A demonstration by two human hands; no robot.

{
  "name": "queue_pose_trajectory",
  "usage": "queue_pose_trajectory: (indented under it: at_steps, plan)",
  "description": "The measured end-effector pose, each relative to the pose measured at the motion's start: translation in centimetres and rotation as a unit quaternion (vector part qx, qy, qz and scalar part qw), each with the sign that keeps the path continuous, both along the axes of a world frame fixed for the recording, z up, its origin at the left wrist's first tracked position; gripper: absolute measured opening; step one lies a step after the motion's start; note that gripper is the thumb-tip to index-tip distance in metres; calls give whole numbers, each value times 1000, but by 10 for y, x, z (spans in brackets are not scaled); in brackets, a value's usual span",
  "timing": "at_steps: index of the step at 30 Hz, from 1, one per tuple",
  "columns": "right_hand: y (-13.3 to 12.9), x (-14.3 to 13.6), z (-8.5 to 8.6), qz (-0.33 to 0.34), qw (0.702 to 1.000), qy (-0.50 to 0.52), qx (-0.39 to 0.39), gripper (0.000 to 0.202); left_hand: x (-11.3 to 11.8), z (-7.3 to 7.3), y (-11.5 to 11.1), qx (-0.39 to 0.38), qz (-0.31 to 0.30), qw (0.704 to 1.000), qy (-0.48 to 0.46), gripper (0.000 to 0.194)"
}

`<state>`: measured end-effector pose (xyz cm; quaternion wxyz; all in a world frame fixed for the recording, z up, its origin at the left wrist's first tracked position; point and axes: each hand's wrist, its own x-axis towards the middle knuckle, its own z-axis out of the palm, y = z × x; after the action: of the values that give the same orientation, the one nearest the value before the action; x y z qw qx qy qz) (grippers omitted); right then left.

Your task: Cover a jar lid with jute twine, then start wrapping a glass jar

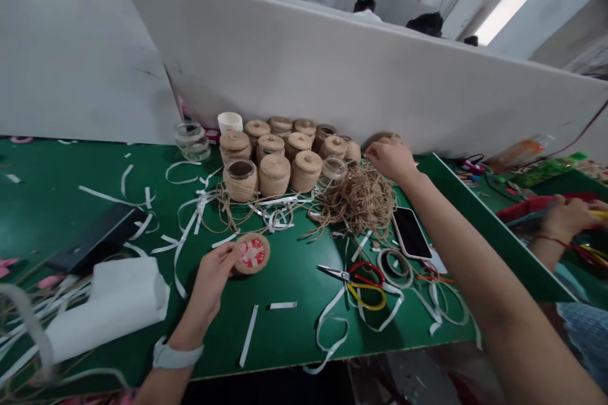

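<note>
Left hand (215, 269) pinches lid (251, 254) by its rim, front-left of twine (358, 199), probably keeping its red face visible. Right hand (392, 159) is behind twine; can't tell if it grasps anything. Jars (274, 177) left of twine, scissors (368, 285) in front, likely for reach.

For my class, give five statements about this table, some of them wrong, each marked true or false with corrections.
1. The left hand holds a round twine-edged disc. True.
2. The right hand grips the scissors. False: the scissors lie on the green table; the right hand is by the twine heap.
3. The phone lies near the twine heap. True.
4. The pale wristband is on the right arm. False: left arm.
5. The white roll lies at the picture's left. True.
</note>
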<state>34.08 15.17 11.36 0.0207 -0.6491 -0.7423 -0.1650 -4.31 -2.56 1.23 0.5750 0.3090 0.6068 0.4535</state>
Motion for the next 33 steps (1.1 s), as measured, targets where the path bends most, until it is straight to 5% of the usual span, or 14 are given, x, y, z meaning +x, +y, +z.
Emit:
queue_pose_trajectory:
  at_steps: [3,6,9,14,17,24,33]
  plan:
    - [-25,-18,-4,-35,999,-9,-7,36,4,1,4,-5,-35,999,1,39]
    - [-67,-45,-15,43,996,74,-15,57,11,5,14,5,-59,998,-2,36]
    - [-113,-84,-31,156,961,229,-24,74,23,7,25,11,-78,997,-18,35]
    - [-159,-141,-63,165,896,411,-36,72,42,9,41,28,-127,990,-46,30]
    - [-161,-159,-78,143,887,438,5,55,51,9,50,32,-170,983,-56,30]
    - [-147,-162,-98,57,948,308,49,13,58,-7,64,41,-205,974,-91,34]
    - [-154,-178,-113,13,893,435,117,17,58,-21,64,56,-189,968,-158,40]
